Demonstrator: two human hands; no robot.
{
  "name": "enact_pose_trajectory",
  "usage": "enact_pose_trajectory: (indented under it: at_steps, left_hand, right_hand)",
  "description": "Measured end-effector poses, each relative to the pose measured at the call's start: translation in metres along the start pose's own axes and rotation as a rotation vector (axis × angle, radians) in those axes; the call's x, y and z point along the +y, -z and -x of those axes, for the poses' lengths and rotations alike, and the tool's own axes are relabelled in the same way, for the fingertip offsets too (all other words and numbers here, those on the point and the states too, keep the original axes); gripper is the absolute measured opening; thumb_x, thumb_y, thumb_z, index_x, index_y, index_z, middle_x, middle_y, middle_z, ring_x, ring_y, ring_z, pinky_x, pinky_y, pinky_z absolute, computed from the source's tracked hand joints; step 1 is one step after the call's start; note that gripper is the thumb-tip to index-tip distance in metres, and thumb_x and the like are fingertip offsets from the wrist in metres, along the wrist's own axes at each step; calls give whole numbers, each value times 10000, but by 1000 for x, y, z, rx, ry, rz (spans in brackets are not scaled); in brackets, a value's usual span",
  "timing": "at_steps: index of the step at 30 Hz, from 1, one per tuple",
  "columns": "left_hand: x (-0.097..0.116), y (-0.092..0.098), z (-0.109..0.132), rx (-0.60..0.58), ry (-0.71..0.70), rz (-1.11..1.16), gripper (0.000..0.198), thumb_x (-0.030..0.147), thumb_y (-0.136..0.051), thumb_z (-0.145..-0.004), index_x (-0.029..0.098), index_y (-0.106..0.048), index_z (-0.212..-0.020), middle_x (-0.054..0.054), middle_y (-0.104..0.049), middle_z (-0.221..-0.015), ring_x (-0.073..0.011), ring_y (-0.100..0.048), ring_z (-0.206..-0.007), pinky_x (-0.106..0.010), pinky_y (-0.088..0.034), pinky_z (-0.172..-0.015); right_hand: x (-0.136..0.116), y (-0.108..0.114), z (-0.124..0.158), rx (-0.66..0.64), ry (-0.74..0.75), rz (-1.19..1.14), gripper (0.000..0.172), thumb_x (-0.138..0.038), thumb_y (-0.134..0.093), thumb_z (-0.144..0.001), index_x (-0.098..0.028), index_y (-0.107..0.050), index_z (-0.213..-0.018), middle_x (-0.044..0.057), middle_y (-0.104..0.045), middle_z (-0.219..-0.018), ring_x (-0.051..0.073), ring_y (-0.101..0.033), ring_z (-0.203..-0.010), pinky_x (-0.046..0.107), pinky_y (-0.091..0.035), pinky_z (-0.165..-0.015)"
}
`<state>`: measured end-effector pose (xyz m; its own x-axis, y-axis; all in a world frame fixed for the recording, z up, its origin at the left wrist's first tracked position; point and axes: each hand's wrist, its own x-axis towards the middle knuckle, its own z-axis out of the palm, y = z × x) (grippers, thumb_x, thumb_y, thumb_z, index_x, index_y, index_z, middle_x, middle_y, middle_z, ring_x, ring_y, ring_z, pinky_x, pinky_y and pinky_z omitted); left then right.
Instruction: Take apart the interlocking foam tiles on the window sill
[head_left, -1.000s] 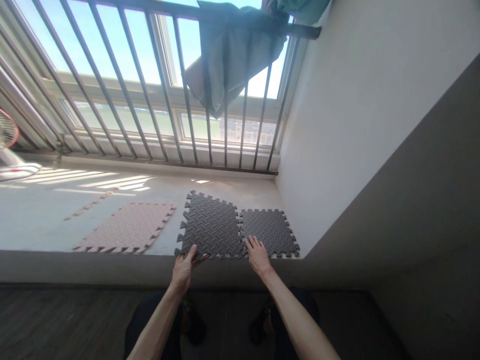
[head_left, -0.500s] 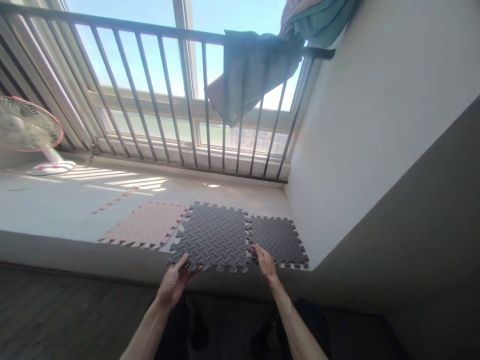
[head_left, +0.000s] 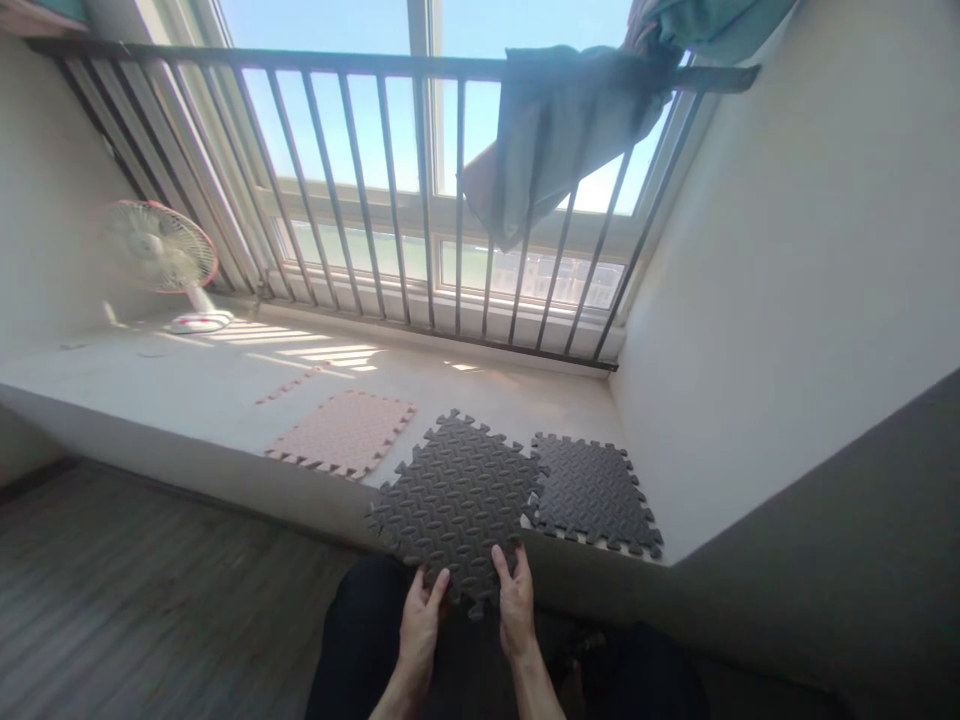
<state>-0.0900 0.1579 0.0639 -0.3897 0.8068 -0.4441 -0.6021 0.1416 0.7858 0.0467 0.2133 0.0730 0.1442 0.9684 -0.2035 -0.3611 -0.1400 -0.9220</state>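
A dark grey foam mat tile (head_left: 465, 490) with jagged interlocking edges is held up in front of the ledge, turned at an angle. My left hand (head_left: 421, 620) grips its near left edge, thumb on top. On the near right edge, my right hand (head_left: 514, 598) pinches the same tile, fingers partly hidden beneath. Another dark tile (head_left: 589, 490) lies on the ledge at the right, its left side close behind the held one. A pink tile (head_left: 345, 432) lies on the ledge to the left.
A thin pink edge strip (head_left: 292, 382) lies on the white ledge (head_left: 202, 385). At the ledge's far left stands a fan (head_left: 161, 250). Behind runs a metal railing (head_left: 360, 180) with cloth (head_left: 547, 140) draped over it. A white wall (head_left: 787, 250) bounds the right side.
The held tile has turned and come nearer to me. Both hands have moved down and closer together, the right now gripping the tile's near edge. The view has shifted left.
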Motion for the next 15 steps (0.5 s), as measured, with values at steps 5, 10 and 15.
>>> enact_pose_trajectory:
  at_steps: [5,10,15]
  left_hand:
    - [47,1,-64,60,-199,-7,624,424,-901,-822,253,-600,-1341,-79,-783,-1114,-285,-802,-1027,-429,-711,-868]
    - [167,22,-163,178,-422,-3,315,233,-779,-883,221,-597,-1139,1,-677,-963,-142,-703,-792,-394,-717,-832]
    - [233,57,-223,439,-316,-137,250,88,-626,-911,178,-558,-1135,-45,-664,-975,-161,-708,-792,-403,-702,-769]
  right_hand:
    - [-8,8,6,-195,-187,-1,816,-765,-689,-877,-263,-624,-1517,137,-788,-1411,319,-764,-1231,441,-663,-932]
    - [14,60,20,-172,-303,50,882,-847,-669,-833,-240,-653,-1472,155,-826,-1328,293,-807,-1090,399,-646,-863]
    - [65,97,39,-68,-493,62,1042,-912,-826,-551,-233,-737,-1337,159,-855,-1241,308,-815,-1021,379,-632,-764]
